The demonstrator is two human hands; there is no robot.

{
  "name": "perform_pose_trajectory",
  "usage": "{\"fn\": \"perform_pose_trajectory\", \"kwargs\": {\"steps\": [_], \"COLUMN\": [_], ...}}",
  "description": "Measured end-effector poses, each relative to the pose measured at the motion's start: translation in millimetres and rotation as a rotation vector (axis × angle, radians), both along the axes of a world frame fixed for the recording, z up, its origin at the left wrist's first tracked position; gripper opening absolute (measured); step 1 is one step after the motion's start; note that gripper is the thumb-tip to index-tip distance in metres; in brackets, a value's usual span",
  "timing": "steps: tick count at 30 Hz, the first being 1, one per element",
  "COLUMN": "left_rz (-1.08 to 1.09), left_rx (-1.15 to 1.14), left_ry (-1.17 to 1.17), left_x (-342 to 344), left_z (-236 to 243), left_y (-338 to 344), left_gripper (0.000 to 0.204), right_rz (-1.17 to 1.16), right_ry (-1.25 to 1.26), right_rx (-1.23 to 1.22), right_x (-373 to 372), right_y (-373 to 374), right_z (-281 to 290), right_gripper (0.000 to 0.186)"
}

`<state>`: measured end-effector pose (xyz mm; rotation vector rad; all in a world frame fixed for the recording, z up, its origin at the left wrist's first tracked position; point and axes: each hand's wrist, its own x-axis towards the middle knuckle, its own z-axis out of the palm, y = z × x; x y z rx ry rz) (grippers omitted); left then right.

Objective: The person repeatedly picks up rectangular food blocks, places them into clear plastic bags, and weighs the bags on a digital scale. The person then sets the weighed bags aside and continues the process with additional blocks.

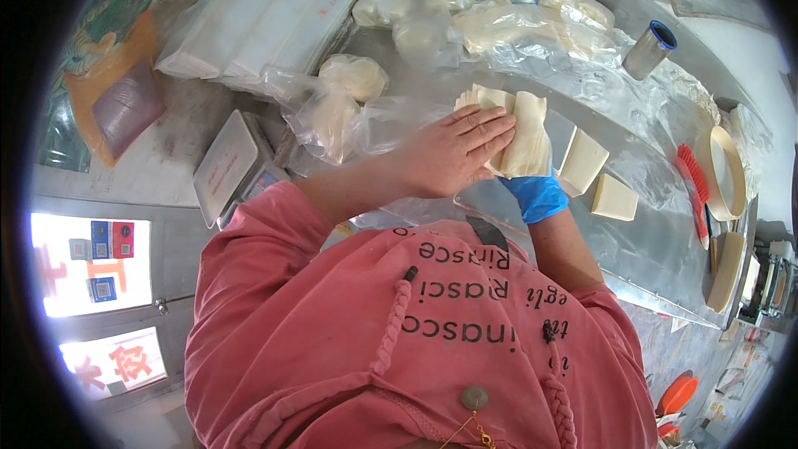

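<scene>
In the head view, my bare left hand (457, 151) lies flat on one folded stack of dough sheets (530, 135) above the steel table's (644, 241) near edge, my blue-gloved right hand (536, 197) beneath — its fingers hidden, grip unclear. I judge the sheets light, soft, easily torn, best held broadly by both faces. Toward the right edge I count two cut dough blocks (615, 198), one red brush (692, 179), one hoop (721, 141).
</scene>
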<state>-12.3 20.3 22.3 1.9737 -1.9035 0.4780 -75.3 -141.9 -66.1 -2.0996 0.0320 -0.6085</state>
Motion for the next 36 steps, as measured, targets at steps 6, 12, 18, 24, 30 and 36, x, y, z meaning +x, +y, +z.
{"fn": "perform_pose_trajectory", "kwargs": {"steps": [6,12,18,24,30,36], "left_rz": [-0.170,0.025,0.338,0.215,0.434,0.346], "left_rx": [-0.007,-0.195,-0.203,-0.324,-0.243,-0.281], "left_ry": [-0.106,0.083,0.357,0.608,0.511,0.652], "left_x": [6,0,-6,2,-13,2], "left_z": [-2,-13,-22,-35,-11,-34], "left_y": [6,-15,-61,-66,-87,-81], "left_gripper": [0.030,0.033,0.036,0.028,0.024,0.028], "right_rz": [-0.059,-0.051,-0.087,-0.062,-0.161,0.020], "right_ry": [-0.060,0.007,0.008,-0.026,-0.002,-0.155], "right_rx": [-0.012,0.275,0.453,0.491,0.457,1.138], "right_x": [-14,-18,-25,-30,-22,-27], "right_y": [-28,-37,-34,-41,-41,-43], "right_z": [-1,-1,5,7,-4,-14], "right_gripper": [0.059,0.051,0.043,0.039,0.038,0.040]}}
